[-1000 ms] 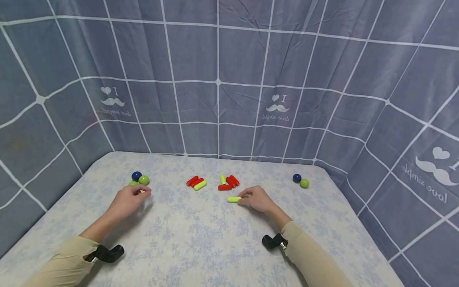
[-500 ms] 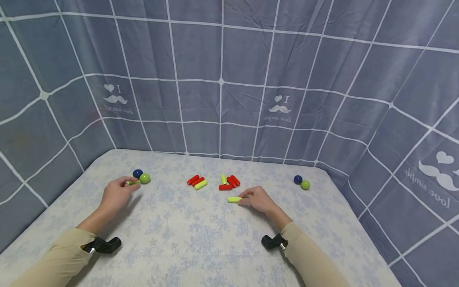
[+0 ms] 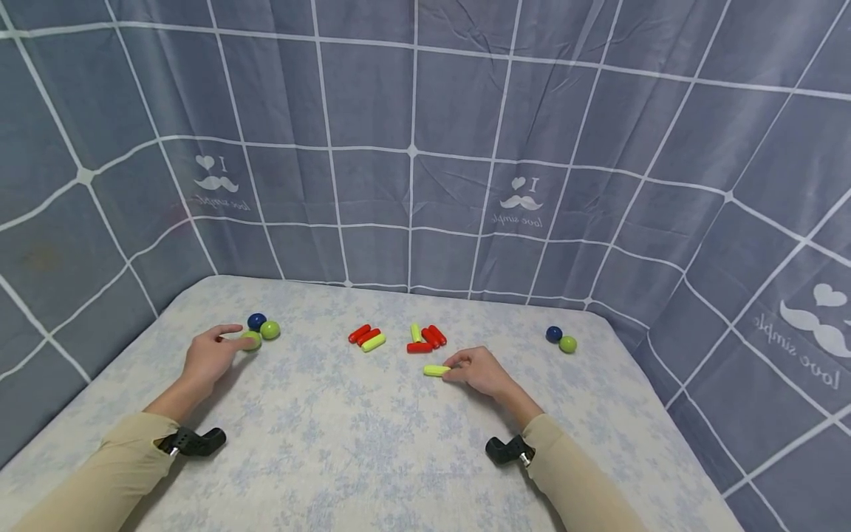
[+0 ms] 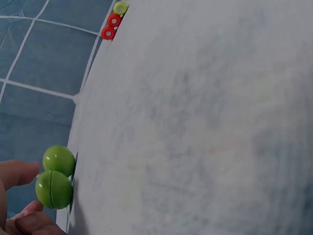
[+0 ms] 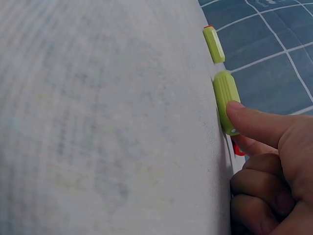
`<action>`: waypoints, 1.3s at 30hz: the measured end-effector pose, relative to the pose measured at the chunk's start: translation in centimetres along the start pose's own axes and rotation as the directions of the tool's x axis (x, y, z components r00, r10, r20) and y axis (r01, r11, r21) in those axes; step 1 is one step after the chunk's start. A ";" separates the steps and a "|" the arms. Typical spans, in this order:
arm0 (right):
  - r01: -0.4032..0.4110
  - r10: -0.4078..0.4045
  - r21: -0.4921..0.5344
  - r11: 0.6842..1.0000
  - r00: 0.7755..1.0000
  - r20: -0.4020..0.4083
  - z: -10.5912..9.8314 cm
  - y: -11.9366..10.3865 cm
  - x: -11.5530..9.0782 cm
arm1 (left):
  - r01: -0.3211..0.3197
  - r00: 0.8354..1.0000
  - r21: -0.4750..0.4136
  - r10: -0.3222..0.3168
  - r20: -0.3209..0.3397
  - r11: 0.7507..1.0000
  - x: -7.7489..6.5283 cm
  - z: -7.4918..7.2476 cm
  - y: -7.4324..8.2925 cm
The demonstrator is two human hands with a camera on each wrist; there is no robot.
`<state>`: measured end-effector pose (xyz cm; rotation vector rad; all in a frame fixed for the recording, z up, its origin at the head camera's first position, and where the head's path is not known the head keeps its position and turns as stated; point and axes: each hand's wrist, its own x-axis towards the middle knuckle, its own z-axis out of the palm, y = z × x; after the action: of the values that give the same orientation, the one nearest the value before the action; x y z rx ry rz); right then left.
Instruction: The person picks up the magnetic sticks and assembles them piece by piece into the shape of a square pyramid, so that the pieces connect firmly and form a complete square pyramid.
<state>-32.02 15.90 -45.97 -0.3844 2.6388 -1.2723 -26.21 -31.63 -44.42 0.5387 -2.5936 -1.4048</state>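
My left hand (image 3: 211, 353) is at the left of the table, thumb and index finger spread apart beside a green ball (image 3: 250, 340). A second green ball (image 3: 270, 329) and a dark blue ball (image 3: 257, 321) lie right behind that one. In the left wrist view the fingertips stand just left of the two green balls, and a seam runs round the nearer ball (image 4: 54, 189). Near the middle, my right hand (image 3: 480, 371) pinches one end of a yellow-green ribbed cylinder (image 5: 226, 100) between thumb and index finger, low over the tablecloth, its remaining fingers curled.
Beyond the right hand lie red cylinders (image 3: 419, 347) and a yellow-green one (image 3: 416, 332). Left of these sits a group of two red cylinders (image 3: 360, 333) and a yellow-green one (image 3: 374, 342). A blue ball (image 3: 554, 335) and a green ball (image 3: 568, 344) rest at right. A curtain (image 3: 372, 185) surrounds the table.
My left hand has shifted left and its fingers have spread, leaving the nearer green ball in fuller view. The right hand keeps its pinch on the cylinder, almost still.
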 end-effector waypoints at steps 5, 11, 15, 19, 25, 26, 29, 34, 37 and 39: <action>0.005 -0.005 -0.003 1.000 1.000 0.006 0.0 0.1 0.1 | 0.006 1.000 -0.010 -0.005 0.023 1.000 0.5 0.0 -0.3; 0.008 -0.008 -0.005 1.000 1.000 0.014 0.0 0.2 0.1 | 0.033 0.999 -0.016 -0.033 0.025 0.999 0.8 0.4 -0.7; 0.003 -0.003 -0.005 1.000 1.000 0.016 0.1 0.1 0.1 | 0.048 0.999 -0.003 -0.048 0.018 0.999 0.7 0.4 -0.6; -0.001 0.002 -0.011 1.000 1.000 0.013 0.0 0.0 0.1 | 0.051 0.999 0.007 -0.051 0.014 0.999 0.6 0.4 -0.4; -0.008 0.008 -0.001 1.000 1.000 0.011 0.0 -0.1 0.0 | 0.046 0.999 0.021 -0.046 -0.001 0.999 0.4 0.6 -0.3; -0.007 0.007 0.000 1.000 1.000 0.012 0.0 -0.1 0.0 | 0.045 0.999 0.021 -0.045 -0.002 0.999 0.4 0.6 -0.4; -0.005 0.005 0.000 1.000 1.000 0.016 0.0 -0.1 -0.1 | 0.040 0.999 0.025 -0.040 0.007 0.999 0.2 0.6 -0.3; -0.006 0.006 -0.019 1.000 1.000 0.005 0.0 -0.2 -0.2 | 0.023 0.999 0.049 -0.025 0.045 0.999 0.0 0.5 0.0; -0.010 0.010 -0.025 1.000 1.000 -0.004 0.1 -0.2 -0.1 | 0.015 0.998 0.062 -0.019 0.061 0.998 -0.3 0.4 0.3; -0.011 0.011 -0.021 1.000 1.000 -0.005 0.1 -0.1 -0.1 | 0.007 0.998 0.071 -0.012 0.066 0.997 -0.5 0.4 0.5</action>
<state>-31.84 15.78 -45.92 -0.3702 2.6567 -1.2442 -25.93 -30.89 -44.23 0.5234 -2.7056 -1.3609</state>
